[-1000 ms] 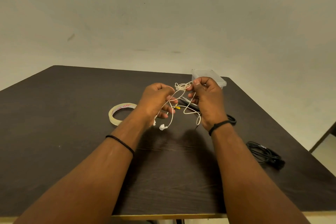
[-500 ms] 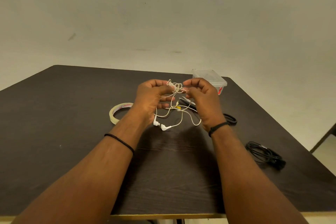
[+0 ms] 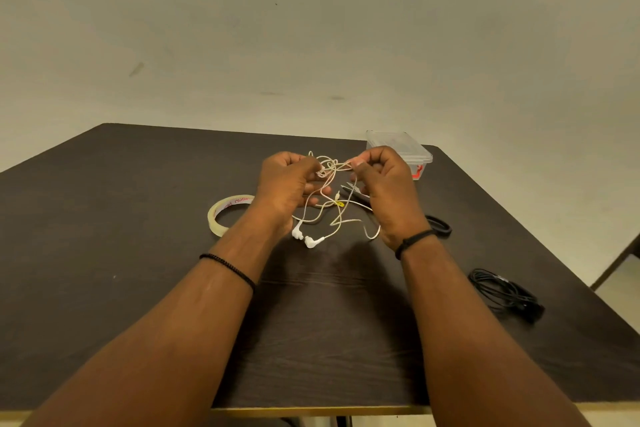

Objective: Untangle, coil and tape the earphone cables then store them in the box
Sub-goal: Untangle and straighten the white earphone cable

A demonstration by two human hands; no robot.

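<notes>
we see the left hand and right hand raised over the dark bench, each grip pinching the tangled white earphone cable between them, its earbuds dangling. the clear box sits behind, tape roll left, black cable right.

— What is seen behind the dark wood-grain table?
— A plain off-white wall, faintly scuffed, is met at the table's far edge.
— And to the table's right?
— A pale floor and a dark furniture edge are glimpsed.
</notes>
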